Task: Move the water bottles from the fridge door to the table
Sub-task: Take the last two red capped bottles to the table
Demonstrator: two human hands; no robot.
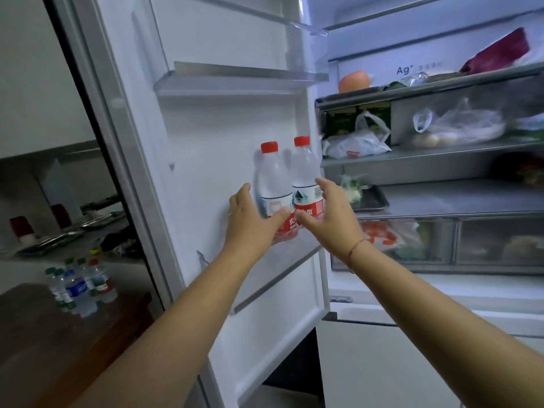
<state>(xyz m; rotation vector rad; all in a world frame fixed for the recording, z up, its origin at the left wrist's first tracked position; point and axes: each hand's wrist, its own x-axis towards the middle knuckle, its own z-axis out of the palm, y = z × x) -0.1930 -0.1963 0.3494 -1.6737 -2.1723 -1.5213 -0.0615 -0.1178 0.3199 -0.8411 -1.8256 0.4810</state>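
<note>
Two clear water bottles with red caps and red-and-white labels stand side by side in the lower fridge door shelf [297, 240]. My left hand [250, 222] cups the left bottle [272, 178], thumb across the front of its label, fingers spread on its left side. My right hand [329, 216] cups the right bottle [304, 172], thumb on the red label, fingers along its right side. Neither hand has closed, and both bottles still rest on the shelf. Several water bottles [79, 285] stand together on the dark brown table [44, 343] at lower left.
The open fridge door [206, 136] has bare upper shelves [241, 81]. To the right, fridge shelves [426, 154] hold plastic bags, boxes and produce above crisper drawers [471, 245]. Behind the table, a counter [73, 231] carries trays and small items.
</note>
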